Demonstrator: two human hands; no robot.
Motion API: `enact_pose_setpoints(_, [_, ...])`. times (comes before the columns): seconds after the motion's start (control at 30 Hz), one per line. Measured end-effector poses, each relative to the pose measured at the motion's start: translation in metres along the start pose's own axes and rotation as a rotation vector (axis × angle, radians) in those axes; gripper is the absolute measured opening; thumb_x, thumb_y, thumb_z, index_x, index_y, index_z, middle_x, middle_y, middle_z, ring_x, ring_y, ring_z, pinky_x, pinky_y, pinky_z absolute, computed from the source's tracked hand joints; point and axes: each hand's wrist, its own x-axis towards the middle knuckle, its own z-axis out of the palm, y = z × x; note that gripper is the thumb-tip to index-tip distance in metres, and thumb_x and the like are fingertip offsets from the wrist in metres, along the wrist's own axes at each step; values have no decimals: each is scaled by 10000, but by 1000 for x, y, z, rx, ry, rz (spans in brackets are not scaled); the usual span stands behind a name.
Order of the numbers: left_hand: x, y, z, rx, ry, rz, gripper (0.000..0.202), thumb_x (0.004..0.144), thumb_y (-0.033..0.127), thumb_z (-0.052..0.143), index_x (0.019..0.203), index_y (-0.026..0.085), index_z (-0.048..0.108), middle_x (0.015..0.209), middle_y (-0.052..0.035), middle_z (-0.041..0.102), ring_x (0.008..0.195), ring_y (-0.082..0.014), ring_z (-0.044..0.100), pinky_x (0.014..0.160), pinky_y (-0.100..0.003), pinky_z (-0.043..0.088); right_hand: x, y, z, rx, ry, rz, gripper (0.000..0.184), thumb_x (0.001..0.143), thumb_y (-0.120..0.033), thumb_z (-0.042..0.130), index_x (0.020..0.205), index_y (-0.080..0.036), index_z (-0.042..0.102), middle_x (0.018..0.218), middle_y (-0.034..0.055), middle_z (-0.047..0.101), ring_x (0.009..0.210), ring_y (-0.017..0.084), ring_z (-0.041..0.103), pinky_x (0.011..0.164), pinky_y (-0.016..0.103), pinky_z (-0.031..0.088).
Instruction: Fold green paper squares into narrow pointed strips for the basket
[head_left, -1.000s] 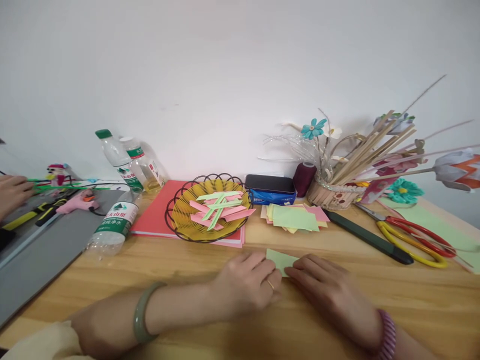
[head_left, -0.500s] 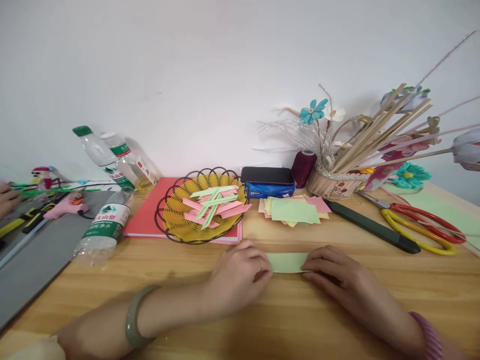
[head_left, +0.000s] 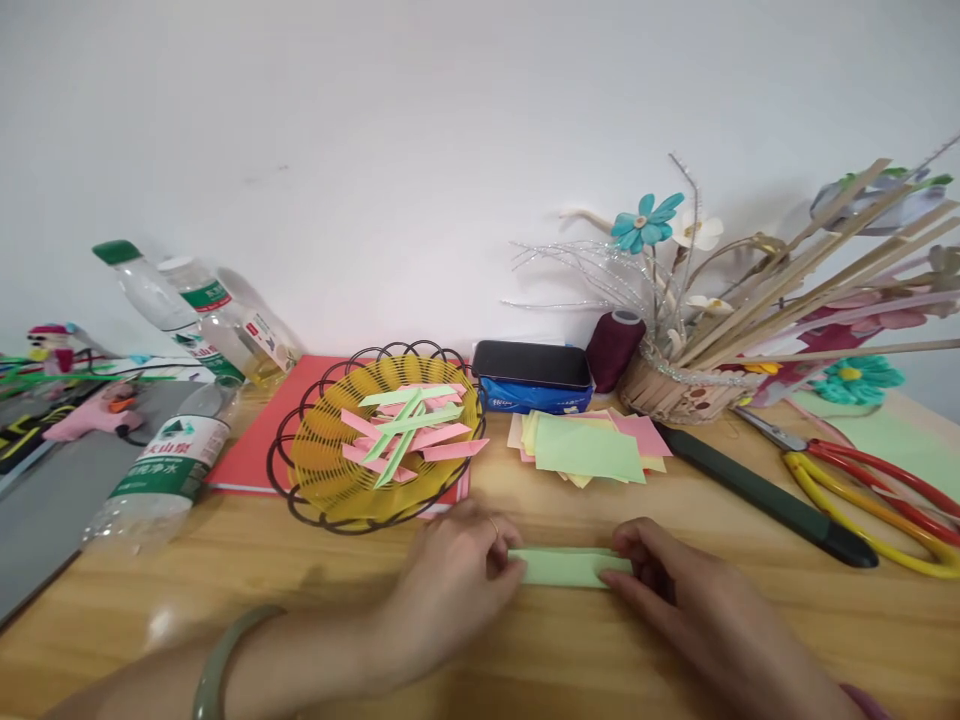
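- Left hand [head_left: 461, 575] and right hand [head_left: 679, 590] have spread their thumbs and fingers along the paper's edges since the earlier frame.
- Between them, a narrow pale-green paper strip [head_left: 564, 568] lies low over the wooden table [head_left: 547, 660], fingers clamped at both ends; I can't tell how firmly.
- Thin paper could wrinkle or skew if one side pulls harder.
- Left knuckles sit near the yellow woven basket with black looped rim [head_left: 319, 465]; a careless swing could nudge it.

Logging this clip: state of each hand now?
Left hand: closed, holding one end of the green paper strip.
Right hand: closed, holding the strip's other end.
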Motion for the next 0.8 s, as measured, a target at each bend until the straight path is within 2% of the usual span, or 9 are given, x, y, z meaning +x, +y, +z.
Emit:
enact_pose_setpoints(0.13, [1,2,3,35,11,12,165,646,31,584,726,174,569,658,22,595,641,-138,559,562,-218,425,3,4,-1,14,-7,-31,53,815,-292,464,816,-239,468,621,-31,612,522,135,594,474,230,457])
enact_pose_setpoints(0.37, [1,0,3,53,95,166,133,683,39,556,681,172,552,618,15,579,616,-137,537,532,-205,414,1,11,5,-49,49,-99,76,834,-321,462,821,-251,437,622,-35,622,513,139,617,422,213,448])
enact_pose_setpoints(0.8, [2,-5,6,122,164,276,118,750,74,487,710,184,496,607,21,574,591,-140,531,493,-201,410,1,13,10,-7,65,-47,127,831,-346,466,763,-254,410,563,-41,600,446,139,585,387,215,401])
